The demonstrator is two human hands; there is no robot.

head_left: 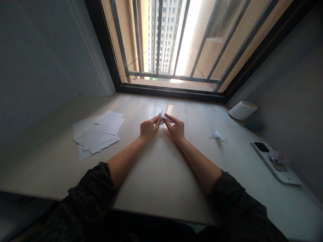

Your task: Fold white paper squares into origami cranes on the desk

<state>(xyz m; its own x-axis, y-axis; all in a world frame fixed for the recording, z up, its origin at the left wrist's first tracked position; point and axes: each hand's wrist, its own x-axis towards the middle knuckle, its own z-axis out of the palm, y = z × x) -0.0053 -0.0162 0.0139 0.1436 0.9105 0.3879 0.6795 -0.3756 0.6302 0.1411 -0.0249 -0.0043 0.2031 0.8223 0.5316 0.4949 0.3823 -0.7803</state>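
Observation:
Between my two hands is a small folded piece of white paper [162, 117] with a pointed tip sticking up, held just above the table. My left hand [149, 128] pinches its left side between thumb and fingers. From the other side, the thumb and fingers of my right hand [176, 128] grip the paper's right edge. My fingers cover part of the folds. Off to the right lies a small folded paper figure [218, 135] with thin points, perhaps a paper crane.
Loose white paper sheets [98, 139] lie overlapping on the left of the pale tabletop [161, 188]. To the right are a white cylinder [242, 110], a small dark object [253, 126] and a phone [262, 158] with a round grip. A barred window [166, 88] stands behind.

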